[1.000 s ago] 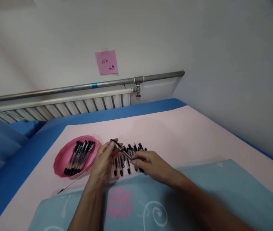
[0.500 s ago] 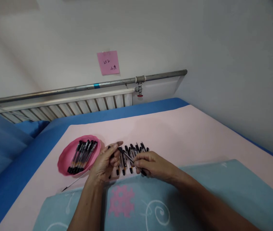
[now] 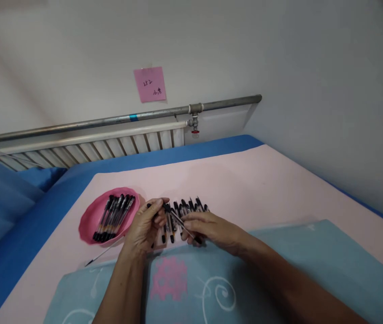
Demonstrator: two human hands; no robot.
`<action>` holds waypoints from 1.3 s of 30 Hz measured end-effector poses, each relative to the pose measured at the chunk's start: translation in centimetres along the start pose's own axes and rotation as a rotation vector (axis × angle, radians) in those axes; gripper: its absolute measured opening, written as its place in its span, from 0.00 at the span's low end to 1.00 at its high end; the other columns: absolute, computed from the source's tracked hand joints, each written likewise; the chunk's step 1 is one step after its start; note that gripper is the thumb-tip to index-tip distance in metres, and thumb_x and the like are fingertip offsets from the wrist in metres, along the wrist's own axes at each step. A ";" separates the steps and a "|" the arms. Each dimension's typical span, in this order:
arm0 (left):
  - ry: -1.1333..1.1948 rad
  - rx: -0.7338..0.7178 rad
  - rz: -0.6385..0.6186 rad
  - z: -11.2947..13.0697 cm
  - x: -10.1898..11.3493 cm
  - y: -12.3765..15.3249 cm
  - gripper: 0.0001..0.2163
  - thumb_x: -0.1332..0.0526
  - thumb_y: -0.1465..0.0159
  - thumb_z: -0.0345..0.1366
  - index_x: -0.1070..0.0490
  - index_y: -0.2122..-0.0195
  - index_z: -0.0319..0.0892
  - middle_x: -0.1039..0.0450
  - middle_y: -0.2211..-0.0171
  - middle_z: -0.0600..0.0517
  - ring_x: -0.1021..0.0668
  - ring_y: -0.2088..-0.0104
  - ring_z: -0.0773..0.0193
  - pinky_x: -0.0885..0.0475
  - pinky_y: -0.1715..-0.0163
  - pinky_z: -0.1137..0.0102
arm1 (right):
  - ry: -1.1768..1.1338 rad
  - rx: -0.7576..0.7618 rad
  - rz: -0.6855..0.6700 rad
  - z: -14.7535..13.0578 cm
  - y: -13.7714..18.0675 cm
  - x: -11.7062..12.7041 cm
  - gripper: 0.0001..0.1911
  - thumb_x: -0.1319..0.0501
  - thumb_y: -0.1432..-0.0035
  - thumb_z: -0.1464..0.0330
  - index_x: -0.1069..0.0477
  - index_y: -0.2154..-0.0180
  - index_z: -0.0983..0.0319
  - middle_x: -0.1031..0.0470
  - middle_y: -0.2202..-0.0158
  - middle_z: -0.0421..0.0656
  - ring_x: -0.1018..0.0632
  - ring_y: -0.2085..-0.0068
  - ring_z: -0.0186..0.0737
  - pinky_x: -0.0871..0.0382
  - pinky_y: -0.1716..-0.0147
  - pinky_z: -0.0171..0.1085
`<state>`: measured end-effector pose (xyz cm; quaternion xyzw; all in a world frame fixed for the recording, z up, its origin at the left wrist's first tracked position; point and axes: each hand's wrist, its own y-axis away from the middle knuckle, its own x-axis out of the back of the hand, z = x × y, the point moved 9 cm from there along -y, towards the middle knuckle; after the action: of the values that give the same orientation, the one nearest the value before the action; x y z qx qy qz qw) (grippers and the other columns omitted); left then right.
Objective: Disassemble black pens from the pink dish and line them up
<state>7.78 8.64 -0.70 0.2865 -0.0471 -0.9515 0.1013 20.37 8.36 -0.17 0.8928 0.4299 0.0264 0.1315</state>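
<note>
Between my two hands a gel pen (image 3: 177,219) with a clear barrel and black ends is held at a slant. The fingers of my left hand (image 3: 147,227) are pinched at its upper black end. Lower down, my right hand (image 3: 210,228) is closed around the barrel, and the pen's black lower end shows under the fingers. A small black tip (image 3: 148,205) pokes out by my left thumb; I cannot make out what it belongs to. Behind and below the hands lies a row of several black pens (image 3: 171,229), partly covered by my fingers.
Left of my hands stands a pink oval basket (image 3: 84,225) holding several capped pens (image 3: 114,218). A thin refill (image 3: 102,255) lies in front of it. A pink sheet (image 3: 239,184) and a blue-green cloth (image 3: 286,261) cover the surface. Behind are a radiator (image 3: 110,146) and a pipe (image 3: 86,126).
The view has shifted slightly. My right fingers have slid a little up along the barrel towards my left hand, and both hands still hold the pen.
</note>
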 end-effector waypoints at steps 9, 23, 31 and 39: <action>-0.019 -0.016 0.005 0.1 0.1 -0.1 0.12 0.34 0.52 0.37 0.27 0.69 0.34 0.42 0.85 0.59 0.41 0.85 0.78 0.48 0.85 0.77 | -0.146 -0.048 0.012 0.3 0.1 0.0 0.10 0.43 0.50 0.64 0.34 0.68 0.63 0.29 0.75 0.39 0.30 0.77 0.30 0.41 0.78 0.30; -0.027 -0.029 0.002 0.2 0.2 -0.1 0.10 0.35 0.51 0.35 0.27 0.68 0.34 0.39 0.84 0.57 0.40 0.85 0.79 0.47 0.85 0.78 | -0.066 0.004 0.052 0.2 -0.2 0.6 0.06 0.43 0.50 0.67 0.34 0.73 0.64 0.31 0.78 0.38 0.33 0.78 0.28 0.43 0.77 0.30; -0.058 -0.038 0.007 0.2 0.2 0.0 0.11 0.35 0.51 0.35 0.27 0.69 0.34 0.38 0.84 0.57 0.40 0.86 0.79 0.47 0.85 0.78 | -0.026 0.032 0.039 0.0 -0.3 0.4 0.10 0.45 0.49 0.64 0.32 0.75 0.64 0.33 0.78 0.38 0.36 0.77 0.28 0.44 0.76 0.30; 0.072 -0.061 0.132 1.1 2.1 -0.4 0.11 0.34 0.52 0.34 0.29 0.70 0.33 0.41 0.84 0.59 0.40 0.86 0.80 0.46 0.87 0.80 | 0.273 0.043 0.244 -0.5 0.3 2.8 0.06 0.41 0.55 0.68 0.29 0.72 0.63 0.35 0.80 0.36 0.36 0.77 0.29 0.44 0.77 0.30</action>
<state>5.44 8.61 -0.96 0.3134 -0.0330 -0.9329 0.1742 22.31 10.42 0.18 0.9292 0.3327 0.1538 0.0486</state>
